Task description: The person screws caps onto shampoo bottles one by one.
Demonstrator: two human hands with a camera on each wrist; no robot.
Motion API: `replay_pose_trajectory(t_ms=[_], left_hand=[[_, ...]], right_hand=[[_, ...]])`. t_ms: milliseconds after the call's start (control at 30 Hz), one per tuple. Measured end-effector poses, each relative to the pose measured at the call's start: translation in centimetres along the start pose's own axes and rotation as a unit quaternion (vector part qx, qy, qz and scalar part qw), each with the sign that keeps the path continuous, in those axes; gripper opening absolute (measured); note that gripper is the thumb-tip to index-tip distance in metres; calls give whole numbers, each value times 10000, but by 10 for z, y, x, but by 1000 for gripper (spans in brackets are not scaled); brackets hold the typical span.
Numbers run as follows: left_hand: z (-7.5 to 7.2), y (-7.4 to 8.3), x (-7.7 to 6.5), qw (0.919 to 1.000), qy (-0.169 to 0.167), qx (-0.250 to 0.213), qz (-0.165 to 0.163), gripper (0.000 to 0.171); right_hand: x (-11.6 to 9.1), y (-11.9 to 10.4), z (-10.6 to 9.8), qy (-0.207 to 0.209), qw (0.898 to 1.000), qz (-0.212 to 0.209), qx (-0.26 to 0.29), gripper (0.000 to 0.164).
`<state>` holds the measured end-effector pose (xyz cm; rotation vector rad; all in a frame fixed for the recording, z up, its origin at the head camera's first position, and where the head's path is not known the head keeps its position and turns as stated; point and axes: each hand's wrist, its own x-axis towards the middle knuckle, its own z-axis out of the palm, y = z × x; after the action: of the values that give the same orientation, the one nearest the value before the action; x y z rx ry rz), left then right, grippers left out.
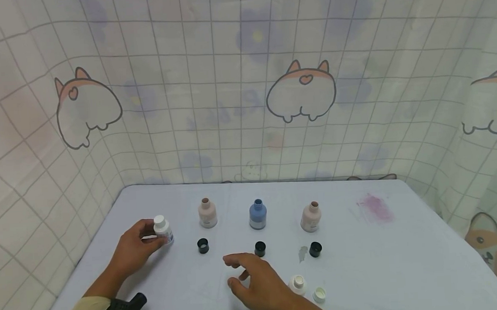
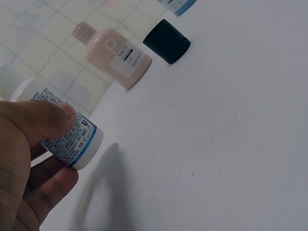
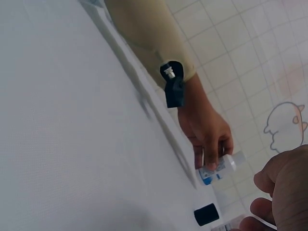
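Observation:
My left hand grips a small white bottle with its white cap on, at the table's left side. In the left wrist view, thumb and fingers wrap the bottle's printed label, and its blue-edged base points down toward the table. My right hand hovers over the table's front middle, fingers loosely bent and holding nothing. Beside its wrist stands an uncapped white bottle, with a loose white cap to the right of it. A black cap lies just beyond the right fingers.
Along the back stand an uncapped pale pink bottle, a blue bottle and another pale pink bottle. More black caps lie before the left one and the right one. A pink stain marks the white tabletop. Patterned curtain surrounds the table.

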<state>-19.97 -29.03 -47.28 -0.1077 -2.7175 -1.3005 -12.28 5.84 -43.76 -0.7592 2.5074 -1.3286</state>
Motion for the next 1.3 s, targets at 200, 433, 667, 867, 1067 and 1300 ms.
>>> replay_pose_trajectory(t_ms=[200, 433, 667, 867, 1067, 1300], left_hand=[[-1, -4, 2, 9999, 53, 126, 44, 62], [-2, -8, 5, 9999, 100, 81, -20, 63], [-4, -10, 6, 9997, 113, 170, -103, 66], [-5, -13, 6, 9994, 149, 249, -170, 70], [-5, -14, 7, 9992, 173, 309, -170, 67], [-4, -16, 7, 9991, 155, 351, -163, 65]], right_hand=[[4, -4, -1, -149, 9994, 306, -11, 39], [6, -7, 0, -175, 9986, 488, -77, 40], [5, -7, 0, -123, 9989, 394, -226, 41], [5, -7, 0, -136, 9988, 394, -241, 41], [6, -7, 0, -133, 9989, 428, -170, 40], [6, -7, 0, -158, 9988, 460, -111, 40]])
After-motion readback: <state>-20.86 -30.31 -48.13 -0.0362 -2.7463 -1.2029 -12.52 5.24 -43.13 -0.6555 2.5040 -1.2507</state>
